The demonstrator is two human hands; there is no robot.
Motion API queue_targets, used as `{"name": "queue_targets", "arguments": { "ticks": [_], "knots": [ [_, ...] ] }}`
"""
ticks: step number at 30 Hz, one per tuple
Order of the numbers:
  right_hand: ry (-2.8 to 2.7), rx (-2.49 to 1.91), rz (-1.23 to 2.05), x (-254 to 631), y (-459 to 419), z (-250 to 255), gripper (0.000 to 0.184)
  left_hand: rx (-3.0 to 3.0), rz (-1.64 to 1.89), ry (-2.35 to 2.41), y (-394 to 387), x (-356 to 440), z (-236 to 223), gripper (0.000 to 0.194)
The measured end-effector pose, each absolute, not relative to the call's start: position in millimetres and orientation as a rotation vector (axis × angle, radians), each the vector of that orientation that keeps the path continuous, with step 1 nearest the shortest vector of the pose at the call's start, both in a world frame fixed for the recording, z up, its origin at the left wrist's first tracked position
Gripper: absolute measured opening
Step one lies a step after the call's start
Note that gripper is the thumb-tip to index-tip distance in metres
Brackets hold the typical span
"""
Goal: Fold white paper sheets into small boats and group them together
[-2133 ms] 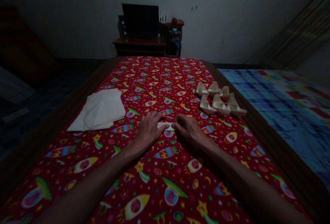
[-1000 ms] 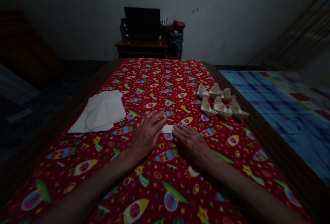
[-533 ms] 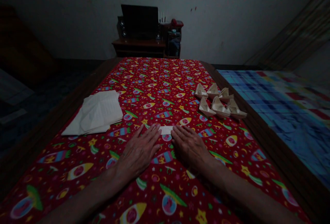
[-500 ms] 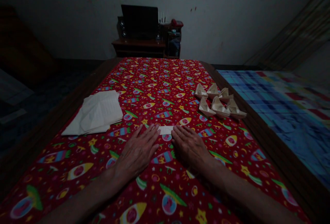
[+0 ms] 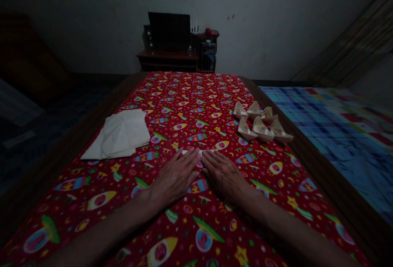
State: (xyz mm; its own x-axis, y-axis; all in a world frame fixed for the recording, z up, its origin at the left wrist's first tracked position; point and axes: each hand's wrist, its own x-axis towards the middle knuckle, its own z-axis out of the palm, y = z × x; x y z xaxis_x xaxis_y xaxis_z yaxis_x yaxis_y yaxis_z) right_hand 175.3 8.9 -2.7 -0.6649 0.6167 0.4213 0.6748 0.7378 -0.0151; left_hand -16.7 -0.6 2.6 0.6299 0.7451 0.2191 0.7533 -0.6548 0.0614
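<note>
A small folded strip of white paper lies on the red patterned cloth, mostly covered by my fingers. My left hand rests flat on its left part, fingers stretched forward. From the other side my right hand presses its right part, fingers also laid out flat. The fingertips of both hands nearly meet over the paper. Only its far edge and a narrow bit between the hands show.
A stack of white paper sheets lies to the left. Several folded paper boats stand grouped at the right. Beyond the table are a desk with a black monitor and a red telephone. A checked blue sheet spreads at right.
My hands have slid closer together over the folded paper, so less of its middle shows. The view has shifted slightly.
</note>
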Motion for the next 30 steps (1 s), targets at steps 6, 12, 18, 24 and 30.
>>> {"name": "queue_targets", "arguments": {
  "ticks": [6, 12, 18, 24, 30],
  "knots": [
    [-2.570, -1.055, -0.246, 186.1, 13.1, -3.3, 0.027, -2.780, -0.343, -1.306, -0.3, -35.6, 5.3, 0.040],
    [-2.546, -1.045, -0.382, 188.2, 14.6, -12.0, 0.026, -2.772, -0.406, -1.339, -3.5, -51.8, 2.5, 0.038],
    [-2.438, -1.068, -0.307, 192.0, 19.2, -9.3, 0.020, -2.788, -0.789, -1.561, 10.8, -52.9, 4.3, 0.031],
    [-2.283, -1.162, -0.078, 203.3, 29.1, -5.0, 0.012, -2.623, -0.994, -1.686, 35.2, -42.7, 4.5, 0.028],
    [-2.189, -1.197, 0.072, 203.5, 28.9, -3.2, 0.021, -2.774, -1.034, -1.796, 33.8, -36.6, 6.0, 0.019]
  ]
}}
